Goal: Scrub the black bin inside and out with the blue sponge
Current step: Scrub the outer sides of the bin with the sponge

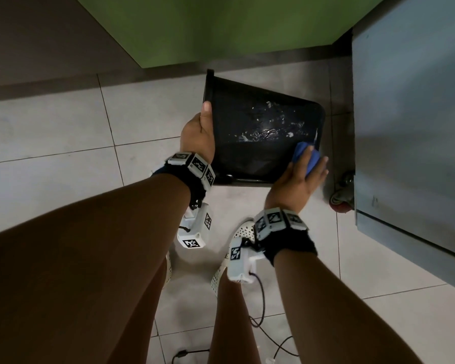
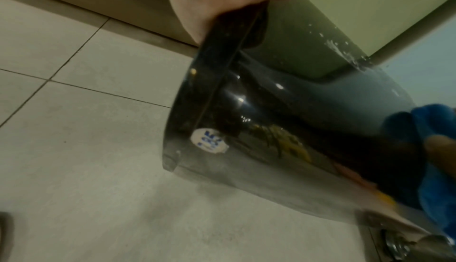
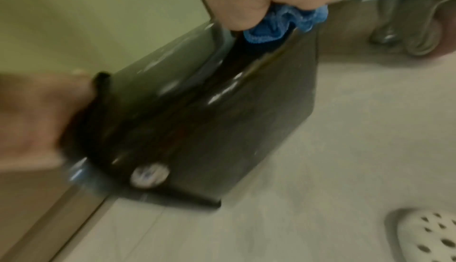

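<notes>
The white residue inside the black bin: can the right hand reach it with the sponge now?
Probably yes. The right hand holds the blue sponge at the rim, the black bin opens upward, nothing covers the residue.

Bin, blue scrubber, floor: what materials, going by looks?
black bin: likely glossy moulded plastic; sharp highlights and reflections on its wall in the wrist views.
blue sponge: looks more like soft microfibre cloth, bunched in folds with a stitched edge.
floor: matte pale tile, grout lines visible.
</notes>
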Available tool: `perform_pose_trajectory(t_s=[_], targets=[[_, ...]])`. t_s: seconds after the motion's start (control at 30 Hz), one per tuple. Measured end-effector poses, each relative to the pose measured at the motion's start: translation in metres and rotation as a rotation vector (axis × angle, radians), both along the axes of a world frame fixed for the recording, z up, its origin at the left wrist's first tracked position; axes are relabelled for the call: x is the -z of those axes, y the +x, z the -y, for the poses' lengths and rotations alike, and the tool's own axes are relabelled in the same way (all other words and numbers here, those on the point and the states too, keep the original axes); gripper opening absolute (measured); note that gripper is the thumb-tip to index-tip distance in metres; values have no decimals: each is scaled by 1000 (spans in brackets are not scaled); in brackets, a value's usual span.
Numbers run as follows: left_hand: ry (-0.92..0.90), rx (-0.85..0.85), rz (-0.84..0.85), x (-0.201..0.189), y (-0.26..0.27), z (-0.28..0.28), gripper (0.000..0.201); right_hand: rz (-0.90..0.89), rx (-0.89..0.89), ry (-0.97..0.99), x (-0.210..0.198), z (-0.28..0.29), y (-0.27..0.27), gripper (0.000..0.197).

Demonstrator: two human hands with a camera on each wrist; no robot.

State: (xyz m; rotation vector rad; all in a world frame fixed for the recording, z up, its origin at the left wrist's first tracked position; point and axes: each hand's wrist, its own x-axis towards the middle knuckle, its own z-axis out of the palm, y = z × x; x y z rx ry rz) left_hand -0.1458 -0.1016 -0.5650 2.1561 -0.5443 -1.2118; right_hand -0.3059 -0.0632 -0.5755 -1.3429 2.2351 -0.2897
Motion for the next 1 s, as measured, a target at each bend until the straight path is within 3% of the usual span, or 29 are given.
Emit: perform_pose_trajectory(t_s=[0.17, 0.37, 0.53, 0.63, 0.73, 0.8, 1.0], targets=[[-14, 28, 13, -1, 0, -2, 49, 15, -195, -117, 7, -24, 15, 45], [-24, 0, -15, 1, 1, -3, 48, 53, 134, 26, 7, 15, -27, 50], [-36, -14, 1, 2, 1, -4, 52, 27, -233, -148, 7, -17, -6, 49], [-60, -42, -3, 2, 1, -6, 51, 91, -435, -200, 8, -47, 19, 65], [-66, -78, -61, 0, 0, -6, 48, 131, -612, -235, 4, -53, 48, 53], [-54, -113, -121, -4, 0, -5, 47, 122, -641, -197, 1, -42, 65, 48], [-52, -124, -96, -3, 0, -7, 52, -19, -663, -129, 2, 4, 92, 68]])
